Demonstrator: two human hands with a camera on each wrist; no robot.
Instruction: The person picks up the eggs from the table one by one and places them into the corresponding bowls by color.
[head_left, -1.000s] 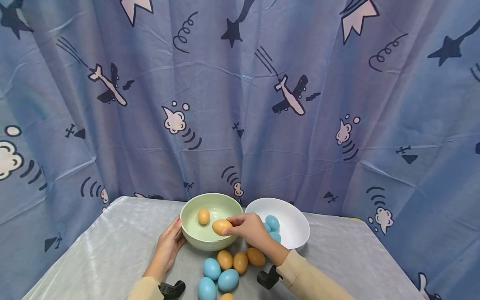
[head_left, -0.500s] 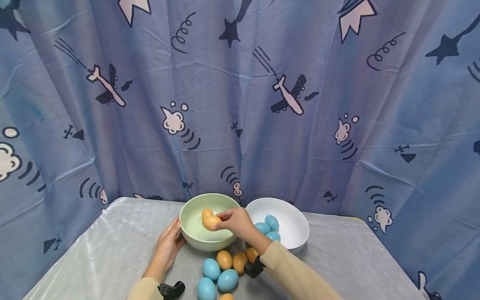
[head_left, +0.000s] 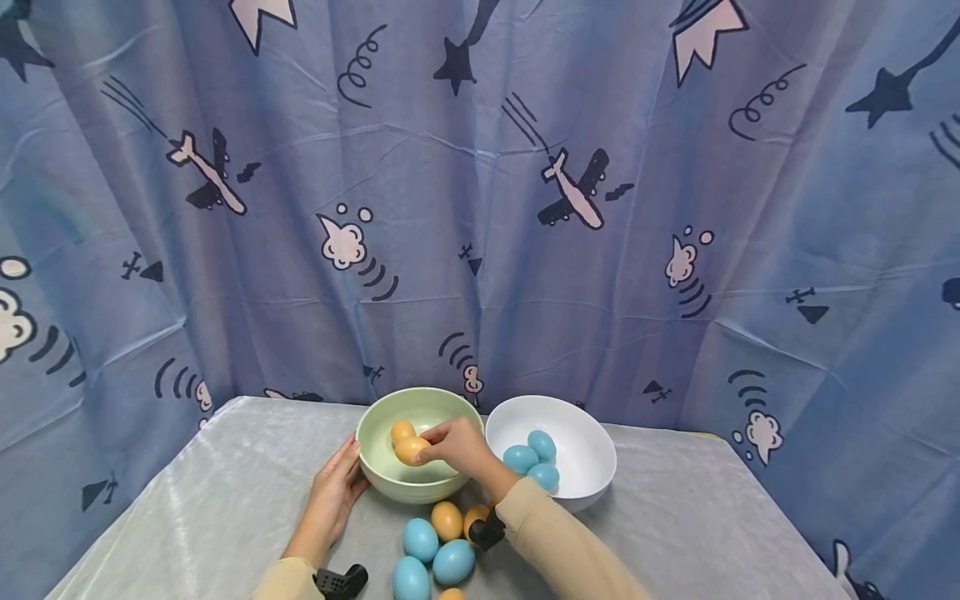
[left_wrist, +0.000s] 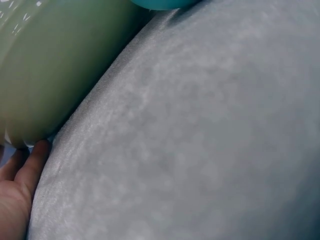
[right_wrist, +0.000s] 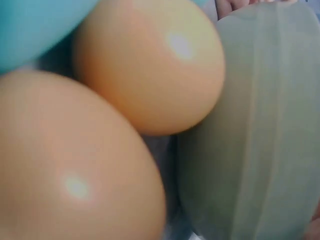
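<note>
My right hand (head_left: 459,443) pinches an orange egg (head_left: 409,451) between thumb and fingers, low inside the light green bowl (head_left: 411,491). A second orange egg (head_left: 402,431) lies in that bowl, just behind the held one. My left hand (head_left: 336,485) rests against the bowl's left outer side with its fingers straight. In the left wrist view, fingertips (left_wrist: 41,148) touch the green bowl's wall (left_wrist: 60,55) low down. The right wrist view looks past two orange eggs (right_wrist: 155,65) at the bowl's side (right_wrist: 240,125); the pinched egg is out of sight there.
A white bowl (head_left: 591,454) with three blue eggs (head_left: 542,446) stands right of the green one. In front, several blue eggs (head_left: 453,562) and orange eggs (head_left: 447,522) lie close together on the grey cloth (head_left: 712,517). A patterned curtain (head_left: 480,250) hangs behind the table.
My right hand has carried the orange egg left and down from the green bowl's right side to beside the egg inside. The left hand stays at the bowl.
</note>
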